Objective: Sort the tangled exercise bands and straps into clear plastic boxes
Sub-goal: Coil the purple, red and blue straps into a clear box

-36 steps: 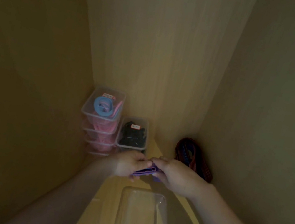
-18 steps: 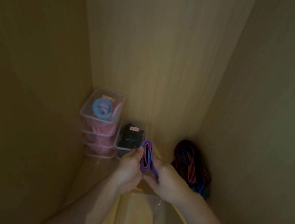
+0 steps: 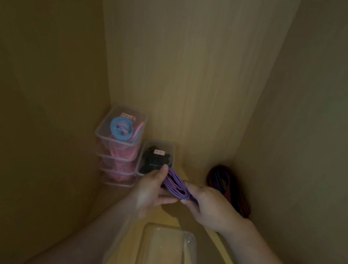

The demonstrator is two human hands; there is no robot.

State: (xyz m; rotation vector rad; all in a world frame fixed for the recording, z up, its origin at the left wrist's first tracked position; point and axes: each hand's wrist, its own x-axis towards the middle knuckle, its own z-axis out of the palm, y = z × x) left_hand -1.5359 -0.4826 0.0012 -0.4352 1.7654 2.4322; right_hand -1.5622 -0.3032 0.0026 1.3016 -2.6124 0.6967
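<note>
A folded purple band (image 3: 175,184) is held between both hands above the wooden floor of a cabinet. My left hand (image 3: 151,191) grips its left end with the thumb on top. My right hand (image 3: 209,205) pinches its right end. An open clear plastic box (image 3: 166,259) stands just below my hands, near me. A red and blue strap (image 3: 228,188) lies coiled in the back right corner.
A stack of clear boxes (image 3: 120,146) with pink and light blue bands stands at the back left. Beside it is a clear box (image 3: 157,158) holding black straps. Wooden walls close in on the left, back and right.
The purple band has been turned from upright to lying slanted between my hands. Both hands have shifted slightly apart along it.
</note>
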